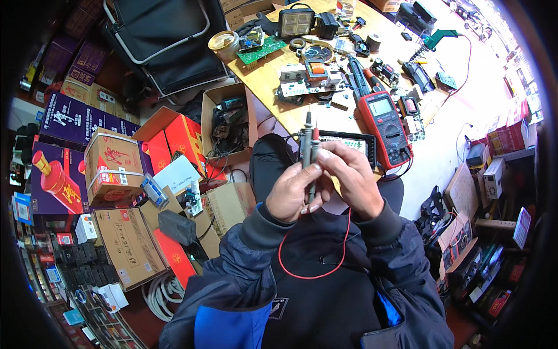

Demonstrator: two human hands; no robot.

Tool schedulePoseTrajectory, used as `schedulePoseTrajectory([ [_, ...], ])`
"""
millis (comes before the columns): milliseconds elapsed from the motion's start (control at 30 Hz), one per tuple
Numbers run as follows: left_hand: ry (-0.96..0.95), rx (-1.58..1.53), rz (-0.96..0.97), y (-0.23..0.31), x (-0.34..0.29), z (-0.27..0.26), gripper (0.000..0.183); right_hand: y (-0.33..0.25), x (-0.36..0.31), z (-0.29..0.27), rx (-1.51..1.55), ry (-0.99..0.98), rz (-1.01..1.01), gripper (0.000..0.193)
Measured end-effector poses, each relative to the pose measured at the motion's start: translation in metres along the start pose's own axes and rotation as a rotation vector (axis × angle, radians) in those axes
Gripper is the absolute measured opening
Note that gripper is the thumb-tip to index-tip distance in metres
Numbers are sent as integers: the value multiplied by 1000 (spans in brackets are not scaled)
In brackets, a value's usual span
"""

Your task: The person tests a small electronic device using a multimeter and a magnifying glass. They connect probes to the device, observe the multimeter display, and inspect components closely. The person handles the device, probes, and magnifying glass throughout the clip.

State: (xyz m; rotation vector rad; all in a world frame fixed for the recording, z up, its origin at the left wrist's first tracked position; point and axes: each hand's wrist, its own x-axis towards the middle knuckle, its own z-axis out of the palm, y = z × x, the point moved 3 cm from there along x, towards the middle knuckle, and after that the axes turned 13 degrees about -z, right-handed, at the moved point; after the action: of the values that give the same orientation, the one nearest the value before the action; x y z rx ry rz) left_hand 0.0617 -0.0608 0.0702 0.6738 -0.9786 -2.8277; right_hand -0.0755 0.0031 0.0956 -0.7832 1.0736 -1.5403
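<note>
Right in front of me, upright and side by side above the person's lap, are two slim test probes: a grey plastic probe with a dark tip and a grey plastic probe with a red collar. The left hand has its grip closed on the dark-tipped one, thumb laid across it; the right hand has its grip pinched shut on the red-collared one. How the hidden fingers sit, I can't tell. A thin red lead loops down over the dark clothing.

Just beyond the hands, at the near edge of the yellowish wooden counter, lies a red-framed multimeter with a round dial. To its left sits a pale circuit board with an orange-wound transformer, and farther off, a bare green circuit board beside a round tub.

Left of the counter there's an open cardboard box of dark parts, and behind that a black chair with a metal frame.
</note>
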Motion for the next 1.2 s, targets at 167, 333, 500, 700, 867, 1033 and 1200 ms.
schedulePoseTrajectory([
  [167, 212, 51, 100, 13, -1, -14, 42, 8, 26, 3, -36, 95, -95, 26],
  [333, 435, 366, 101, 45, -2, -49, 36, 13, 52, -11, -305, 263, -350, 25],
  [500, 426, 252, 242, 61, 18, -75, 42, 24, 80, -22, -548, 264, -338, 30],
  [700, 564, 141, 348, 57, 44, -86, 25, 34, 108, -23, -743, 230, -344, 39],
  [867, 606, 154, 334, 58, 55, -94, 19, 40, 121, -22, -796, 188, -363, 40],
  [1033, 582, 174, 326, 60, 60, -97, 19, 42, 127, -20, -841, 192, -372, 41],
  [1200, 575, 169, 324, 59, 64, -97, 19, 42, 128, -19, -859, 201, -382, 41],
])
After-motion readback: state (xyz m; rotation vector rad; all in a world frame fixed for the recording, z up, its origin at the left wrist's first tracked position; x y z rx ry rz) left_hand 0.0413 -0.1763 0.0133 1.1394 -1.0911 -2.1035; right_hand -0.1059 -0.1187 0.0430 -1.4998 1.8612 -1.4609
